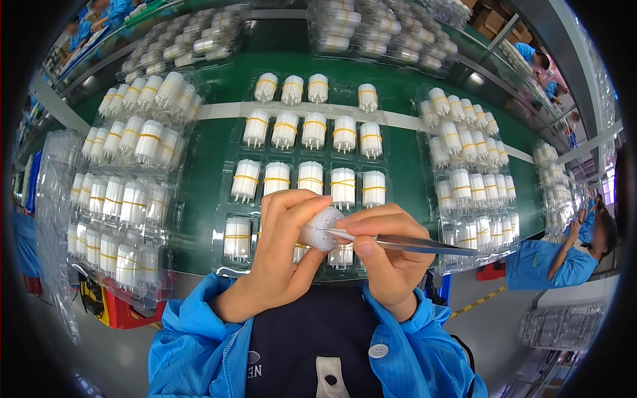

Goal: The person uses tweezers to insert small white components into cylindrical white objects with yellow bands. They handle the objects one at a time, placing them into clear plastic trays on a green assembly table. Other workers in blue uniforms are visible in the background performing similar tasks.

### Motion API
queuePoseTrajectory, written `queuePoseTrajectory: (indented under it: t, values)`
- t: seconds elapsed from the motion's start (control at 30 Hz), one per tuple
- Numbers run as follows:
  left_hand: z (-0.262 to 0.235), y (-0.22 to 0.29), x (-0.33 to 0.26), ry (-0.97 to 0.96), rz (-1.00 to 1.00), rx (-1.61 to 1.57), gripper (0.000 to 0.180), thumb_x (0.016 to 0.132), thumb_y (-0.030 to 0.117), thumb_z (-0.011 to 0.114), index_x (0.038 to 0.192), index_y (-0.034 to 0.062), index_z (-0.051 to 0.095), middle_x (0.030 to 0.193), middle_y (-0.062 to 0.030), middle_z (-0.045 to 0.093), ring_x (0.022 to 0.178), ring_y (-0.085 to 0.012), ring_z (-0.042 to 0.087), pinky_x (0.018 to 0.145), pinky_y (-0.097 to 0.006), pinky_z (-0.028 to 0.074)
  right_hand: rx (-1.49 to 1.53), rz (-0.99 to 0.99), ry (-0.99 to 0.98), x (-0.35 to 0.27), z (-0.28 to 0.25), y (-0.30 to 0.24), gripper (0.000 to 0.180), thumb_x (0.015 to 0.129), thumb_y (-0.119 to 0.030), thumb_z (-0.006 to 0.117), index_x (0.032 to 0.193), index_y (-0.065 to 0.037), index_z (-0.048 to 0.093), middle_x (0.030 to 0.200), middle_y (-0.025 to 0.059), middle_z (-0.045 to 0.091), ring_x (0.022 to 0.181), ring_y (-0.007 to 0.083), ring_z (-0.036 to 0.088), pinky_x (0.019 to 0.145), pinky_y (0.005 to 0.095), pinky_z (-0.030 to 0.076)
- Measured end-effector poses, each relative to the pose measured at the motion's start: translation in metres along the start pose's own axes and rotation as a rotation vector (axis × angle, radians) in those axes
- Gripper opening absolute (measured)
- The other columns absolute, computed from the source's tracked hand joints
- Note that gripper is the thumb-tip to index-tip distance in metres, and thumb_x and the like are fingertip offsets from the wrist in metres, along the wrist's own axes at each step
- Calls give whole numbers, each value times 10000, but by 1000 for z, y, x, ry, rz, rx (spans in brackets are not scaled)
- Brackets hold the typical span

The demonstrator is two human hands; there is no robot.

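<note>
One white cylinder (323, 227) sits pinched in the left hand (282, 255); the right hand (385, 255) grips tweezers (405, 243) touching its end. The clear tray (229, 199) at 12 o'clock holds many banded cylinders; progress appears partial.

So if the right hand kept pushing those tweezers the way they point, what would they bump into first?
The right hand aims the metal tweezers leftward; their tips already sit at the white cylinder held in the left hand, so probably that.
</note>
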State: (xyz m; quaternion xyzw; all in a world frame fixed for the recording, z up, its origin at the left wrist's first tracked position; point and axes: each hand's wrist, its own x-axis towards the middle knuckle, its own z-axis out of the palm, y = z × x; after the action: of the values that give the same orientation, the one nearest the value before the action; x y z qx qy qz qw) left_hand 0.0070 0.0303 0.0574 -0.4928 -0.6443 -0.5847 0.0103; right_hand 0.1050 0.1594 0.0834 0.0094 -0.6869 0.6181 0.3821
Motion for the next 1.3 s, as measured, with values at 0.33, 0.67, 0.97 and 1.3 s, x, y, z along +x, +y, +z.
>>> queuePoseTrajectory:
  t: [0.33,0.67,0.97,1.3]
  values:
    - [-4,2,2,-27,11,61,629,649,-86,670,1255,-10,520,1133,-184,512,1004,-340,476,872,-399,396,-2,7,11,-3,0,5,126,825,-25,701,937,31,681,908,167,699,811,203,665,692,287,530]
    - [-5,1,2,-25,28,87,634,633,-82,653,1249,-13,525,1125,-187,513,1010,-346,477,875,-407,397,74,13,38,-4,2,8,130,830,-29,695,945,28,676,915,171,700,831,216,667,718,297,527]
    - [-6,-1,0,-47,14,77,648,632,-78,653,1262,-19,513,1134,-189,504,1009,-350,479,886,-411,394,78,26,-8,-4,-2,10,120,819,-7,694,928,40,678,909,178,706,828,228,681,723,307,540]
    - [-7,0,-1,-67,-7,48,651,642,-78,645,1278,-29,512,1127,-191,503,998,-343,482,873,-394,401,-23,-21,-82,3,-6,5,106,797,11,703,897,42,687,876,172,707,792,238,690,696,314,550]
